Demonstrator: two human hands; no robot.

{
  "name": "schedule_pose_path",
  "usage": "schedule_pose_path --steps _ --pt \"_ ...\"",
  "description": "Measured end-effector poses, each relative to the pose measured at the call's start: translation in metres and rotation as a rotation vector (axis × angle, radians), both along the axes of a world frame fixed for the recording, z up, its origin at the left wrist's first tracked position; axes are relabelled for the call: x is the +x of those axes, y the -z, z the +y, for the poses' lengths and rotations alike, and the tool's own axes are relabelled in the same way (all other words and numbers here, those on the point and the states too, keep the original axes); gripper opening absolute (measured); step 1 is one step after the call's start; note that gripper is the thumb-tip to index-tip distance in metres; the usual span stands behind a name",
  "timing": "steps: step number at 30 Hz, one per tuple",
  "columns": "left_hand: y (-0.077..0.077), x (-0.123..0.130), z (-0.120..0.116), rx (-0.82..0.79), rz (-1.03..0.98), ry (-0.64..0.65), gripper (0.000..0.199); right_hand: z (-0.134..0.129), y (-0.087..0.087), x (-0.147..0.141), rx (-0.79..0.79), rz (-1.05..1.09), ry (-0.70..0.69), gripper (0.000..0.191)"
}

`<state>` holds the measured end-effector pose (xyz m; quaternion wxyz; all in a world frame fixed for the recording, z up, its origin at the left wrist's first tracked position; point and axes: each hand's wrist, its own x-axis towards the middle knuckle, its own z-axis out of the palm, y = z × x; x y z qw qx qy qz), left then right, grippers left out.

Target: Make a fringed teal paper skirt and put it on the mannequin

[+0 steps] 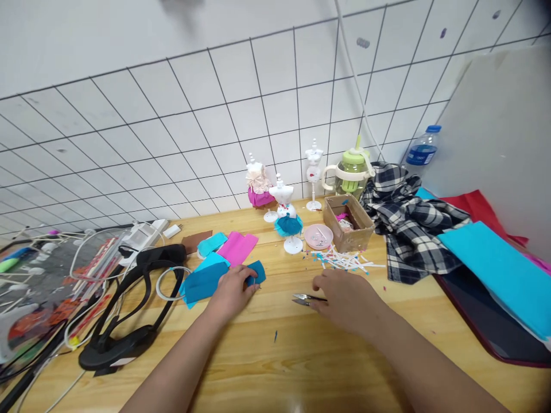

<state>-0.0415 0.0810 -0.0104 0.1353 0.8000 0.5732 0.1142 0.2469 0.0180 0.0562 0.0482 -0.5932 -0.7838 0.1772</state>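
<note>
Lying well to the left of the teal-skirted miniature dress form (pixel 288 225), a black strapped headset (pixel 123 349) rests on the wooden tabletop (pixel 267 373). Between that headset and the teal-skirted form spread flat sheet pieces: a brown one (pixel 197 241), a light blue one (pixel 212 244), a magenta one (pixel 238 248) and, nearer the person, a dark teal one (pixel 201 284) over more light blue. The person's left hand (pixel 232 289), in front and to the left of the teal-skirted form, has its thumb and fingertips drawn together on a small teal piece (pixel 260 272); whether that piece is lifted off the wood cannot be told. Behind the teal-skirted form, slightly left, stands a dress form in cream and magenta (pixel 258 186); behind it to the right stands a white dress form (pixel 314 172). A pink dish (pixel 319 236) sits just to its right, holding small bits. In front of it and to the right, the person's right hand (pixel 346 299) has its fingers curled around a pair of thread snips (pixel 307 297), blades slightly parted and pointing left. Farther right of the teal-skirted form come white paper strips (pixel 344 261), a cardboard box (pixel 355 238), a green-lidded jug (pixel 353 163), a black-and-white plaid cloth (pixel 400 229) and a bright blue sheet (pixel 495 267).
</note>
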Motion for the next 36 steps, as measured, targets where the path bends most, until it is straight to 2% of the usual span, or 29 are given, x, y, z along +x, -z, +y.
schedule_pose_path --steps 2,4,8,11,13,16,18,19,21,24,27,30,33,36 --pt "0.008 0.003 -0.003 0.052 -0.039 0.02 0.016 -0.001 0.017 0.004 -0.074 -0.1 0.052 0.031" --pt "0.017 0.007 -0.004 0.105 -0.104 0.032 0.018 0.001 0.03 0.009 -0.126 -0.077 0.038 0.033" --pt "0.025 0.01 -0.008 0.119 -0.376 -0.028 0.019 0.006 0.042 0.014 -0.141 0.059 -0.052 0.014" --pt "0.021 0.013 -0.015 0.132 -0.623 -0.135 0.02 0.008 0.047 0.01 -0.073 0.126 -0.004 0.009" --pt "0.017 0.019 -0.022 0.115 -0.746 -0.165 0.021 0.009 0.051 0.003 -0.043 0.271 0.089 0.008" --pt "0.014 0.035 -0.032 0.082 -0.822 -0.131 0.018 0.009 0.059 -0.014 -0.052 0.711 0.233 0.007" --pt "0.015 0.046 -0.038 0.03 -0.83 -0.074 0.015 0.008 0.064 -0.027 -0.217 0.987 0.267 0.023" --pt "0.016 0.05 -0.04 -0.006 -0.833 -0.05 0.014 0.006 0.066 -0.032 -0.305 1.045 0.284 0.031" --pt "0.018 0.056 -0.044 -0.061 -0.834 -0.01 0.012 0.004 0.07 -0.041 -0.398 1.054 0.297 0.039" --pt "0.017 0.059 -0.048 -0.089 -0.82 0.054 0.011 0.002 0.073 -0.047 -0.375 1.0 0.267 0.033" --pt "0.015 0.057 -0.05 -0.114 -0.797 0.152 0.025 0.003 0.074 -0.046 -0.317 0.981 0.288 0.021" --pt "0.015 0.054 -0.049 -0.142 -0.738 0.208 0.041 0.008 0.075 -0.04 -0.279 0.946 0.345 0.021" --pt "0.017 0.05 -0.046 -0.106 -0.622 0.216 0.049 0.014 0.078 -0.033 -0.17 0.831 0.346 0.022" --pt "0.015 0.046 -0.044 -0.001 -0.48 0.246 0.044 0.018 0.082 -0.027 -0.024 0.717 0.215 0.027"
